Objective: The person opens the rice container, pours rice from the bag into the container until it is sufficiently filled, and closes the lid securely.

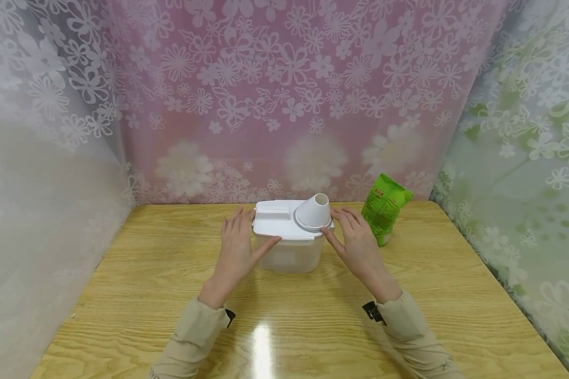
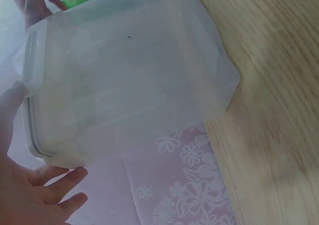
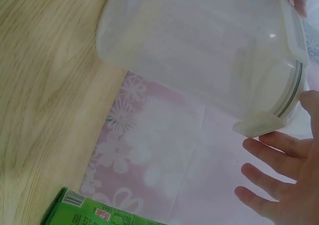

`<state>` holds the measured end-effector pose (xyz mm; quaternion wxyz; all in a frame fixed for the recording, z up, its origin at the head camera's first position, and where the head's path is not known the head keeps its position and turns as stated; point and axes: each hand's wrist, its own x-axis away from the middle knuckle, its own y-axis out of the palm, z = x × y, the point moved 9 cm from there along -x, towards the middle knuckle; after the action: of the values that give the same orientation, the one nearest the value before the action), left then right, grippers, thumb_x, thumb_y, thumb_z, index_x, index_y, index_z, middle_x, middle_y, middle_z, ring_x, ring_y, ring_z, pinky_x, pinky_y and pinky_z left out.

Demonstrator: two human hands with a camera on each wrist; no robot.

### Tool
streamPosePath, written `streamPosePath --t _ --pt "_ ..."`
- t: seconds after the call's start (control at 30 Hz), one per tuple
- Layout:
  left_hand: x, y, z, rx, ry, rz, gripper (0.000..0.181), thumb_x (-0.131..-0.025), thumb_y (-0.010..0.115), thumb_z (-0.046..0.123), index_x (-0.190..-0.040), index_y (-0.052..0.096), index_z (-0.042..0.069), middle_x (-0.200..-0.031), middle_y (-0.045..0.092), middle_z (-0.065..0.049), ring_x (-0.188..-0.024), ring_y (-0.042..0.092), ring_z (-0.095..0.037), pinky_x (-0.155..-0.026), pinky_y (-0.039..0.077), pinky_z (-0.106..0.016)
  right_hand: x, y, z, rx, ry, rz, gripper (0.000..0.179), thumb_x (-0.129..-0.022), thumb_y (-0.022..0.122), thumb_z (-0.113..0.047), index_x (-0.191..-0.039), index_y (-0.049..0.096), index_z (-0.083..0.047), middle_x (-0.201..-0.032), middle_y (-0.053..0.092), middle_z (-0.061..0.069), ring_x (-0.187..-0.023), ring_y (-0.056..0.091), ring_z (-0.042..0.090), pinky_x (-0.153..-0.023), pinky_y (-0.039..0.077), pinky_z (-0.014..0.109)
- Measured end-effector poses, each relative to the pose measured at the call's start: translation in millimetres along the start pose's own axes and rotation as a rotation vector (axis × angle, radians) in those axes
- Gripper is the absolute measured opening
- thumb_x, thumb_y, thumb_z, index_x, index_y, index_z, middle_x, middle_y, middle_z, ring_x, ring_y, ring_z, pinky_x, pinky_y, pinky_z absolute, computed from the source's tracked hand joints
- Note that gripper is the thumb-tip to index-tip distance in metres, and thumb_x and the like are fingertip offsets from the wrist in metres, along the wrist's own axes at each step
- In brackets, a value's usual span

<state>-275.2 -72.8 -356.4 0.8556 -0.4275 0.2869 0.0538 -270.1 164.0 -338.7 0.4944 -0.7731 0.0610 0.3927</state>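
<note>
Thumbs [image 1: 266, 247] near, left hand [image 1: 237, 243] and right hand [image 1: 360, 246] grasp the white lid's [image 1: 276, 225] ends. Only the right wrist view shows the barcode [image 3: 75, 198] on the green bag [image 3: 97, 213].

Bright, even head view, white glare on the table [image 1: 303, 310]; wrist views dimmer, hazy
</note>
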Motion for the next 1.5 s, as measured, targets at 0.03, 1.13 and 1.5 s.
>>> streamPosePath --t 0.03,1.13,1.5 --pt "0.6 -0.2 0.9 -0.003 0.005 0.008 0.087 -0.085 0.077 0.051 -0.142 0.046 -0.007 -0.141 0.053 -0.023 -0.144 0.035 -0.044 -0.116 0.018 -0.07 0.5 -0.2 0.4 0.0 0.0 0.001 0.048 -0.093 0.074 -0.026 -0.129 0.064 0.003 -0.126 0.067 0.019 -0.123 0.057 0.041 -0.104 0.047 0.053" --pt "8.3 0.2 6.5 0.019 0.007 0.011 0.085 -0.084 0.079 0.046 -0.142 0.046 -0.007 -0.141 0.053 -0.027 -0.144 0.036 -0.044 -0.116 0.021 -0.068 2.7 -6.8 -6.6 0.136 -0.075 0.066 0.085 -0.098 0.036 -0.071 -0.125 0.065 0.005 -0.119 0.068 0.023 -0.113 0.06 0.044 -0.096 0.048 0.059" --pt "7.6 -3.8 7.3 0.009 -0.008 -0.046 0.083 -0.087 0.076 0.049 -0.143 0.046 -0.006 -0.144 0.051 -0.024 -0.146 0.033 -0.043 -0.117 0.019 -0.069 0.0 -9.3 -9.8 0.129 -0.07 0.08 0.084 -0.098 0.037 -0.072 -0.117 0.066 0.004 -0.115 0.068 0.022 -0.113 0.06 0.042 -0.098 0.047 0.059"
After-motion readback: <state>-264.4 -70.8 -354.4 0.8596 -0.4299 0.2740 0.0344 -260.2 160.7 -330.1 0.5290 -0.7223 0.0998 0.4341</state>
